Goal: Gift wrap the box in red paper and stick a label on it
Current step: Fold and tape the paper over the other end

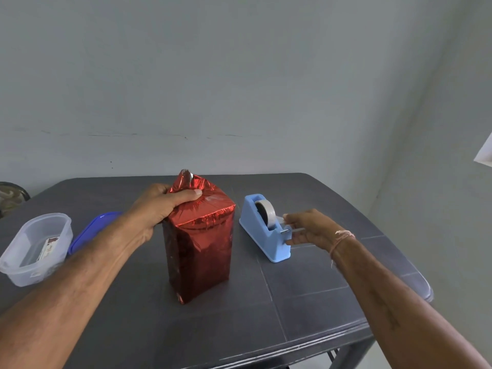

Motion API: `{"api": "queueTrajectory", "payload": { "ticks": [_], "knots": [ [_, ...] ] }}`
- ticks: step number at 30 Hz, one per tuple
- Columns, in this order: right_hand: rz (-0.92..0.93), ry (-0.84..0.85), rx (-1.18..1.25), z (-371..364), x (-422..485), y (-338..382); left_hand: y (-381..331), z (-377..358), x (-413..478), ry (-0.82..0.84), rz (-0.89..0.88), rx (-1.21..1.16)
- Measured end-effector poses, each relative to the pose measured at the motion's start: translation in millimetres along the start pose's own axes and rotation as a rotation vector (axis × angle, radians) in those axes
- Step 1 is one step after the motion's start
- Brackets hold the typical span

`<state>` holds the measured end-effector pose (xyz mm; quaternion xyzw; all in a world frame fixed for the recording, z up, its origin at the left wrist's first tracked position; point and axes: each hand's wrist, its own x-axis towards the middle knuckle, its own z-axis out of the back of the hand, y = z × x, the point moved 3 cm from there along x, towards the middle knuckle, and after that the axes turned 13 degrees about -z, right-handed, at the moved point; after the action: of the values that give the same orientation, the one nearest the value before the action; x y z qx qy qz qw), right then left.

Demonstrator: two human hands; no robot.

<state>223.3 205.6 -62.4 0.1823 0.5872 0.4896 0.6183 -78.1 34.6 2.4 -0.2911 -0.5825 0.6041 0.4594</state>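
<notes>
- Two hands are working; left hand [157, 206] is gripping the bunched paper [190, 183] atop the box [199, 249].
- Box is standing upright at the centre of the table [306, 288], wrapped in red.
- Right hand [311, 227] is pinching the tape [279, 219] at the dispenser [263, 235], just right of the box.
- Tub [16, 262] and lid [90, 230] are sitting at left.

One camera sits on the person's head. It looks forward and a bit down at a dark table [306, 302]. It is close: both arms come in from the bottom corners. The left hand [157, 206] and right hand [311, 227] are at the box [199, 249] and the tape [267, 213] near the middle. The top half shows a grey wall [239, 75] straight ahead. The wide lens bends the table's edges.
</notes>
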Motion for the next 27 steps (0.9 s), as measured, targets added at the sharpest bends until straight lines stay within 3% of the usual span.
{"api": "queueTrajectory", "payload": {
  "ticks": [7, 27],
  "knots": [
    [0.075, 0.065, 0.155, -5, -3, -21, 0, 2, -1, -0.001, 0.002, 0.01],
    [0.251, 0.084, 0.277, -9, -5, -58, -3, 0, -3, -0.018, 0.038, -0.016]
  ]
}}
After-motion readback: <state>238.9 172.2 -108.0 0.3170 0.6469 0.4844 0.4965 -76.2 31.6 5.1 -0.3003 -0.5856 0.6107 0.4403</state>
